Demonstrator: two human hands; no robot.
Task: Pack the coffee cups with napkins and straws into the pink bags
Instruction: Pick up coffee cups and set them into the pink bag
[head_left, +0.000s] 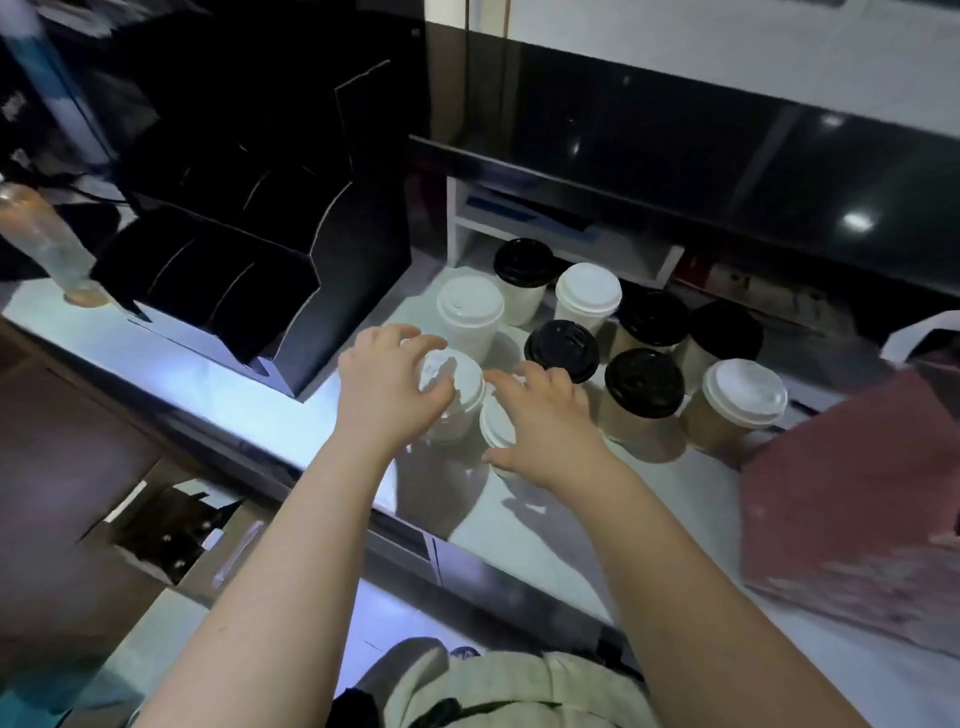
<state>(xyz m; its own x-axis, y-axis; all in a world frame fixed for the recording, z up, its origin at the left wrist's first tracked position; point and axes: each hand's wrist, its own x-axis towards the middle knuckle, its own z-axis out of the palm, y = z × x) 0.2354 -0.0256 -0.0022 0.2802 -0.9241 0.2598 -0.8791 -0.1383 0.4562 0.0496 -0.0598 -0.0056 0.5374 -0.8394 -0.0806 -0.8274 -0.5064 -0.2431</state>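
Note:
Several paper coffee cups stand on the white counter (597, 519), some with white lids, some with black. My left hand (387, 387) curls over the white lid of the nearest cup (465, 395), fingers and thumb round its rim. Right beside it, my right hand (545, 421) spans the white lid of a second cup (493, 428), thumb on the near side and fingers on the far side. A pink paper bag (841, 519) stands open at the right, its white handle (914, 338) showing behind it. I see no napkins or straws clearly.
A black tiered organiser (249, 270) stands at the left of the cups. A clear bottle (47, 244) is at the far left. A white shelf unit (561, 228) sits behind the cups under a dark raised ledge (727, 171). An open drawer (176, 525) lies below the counter edge.

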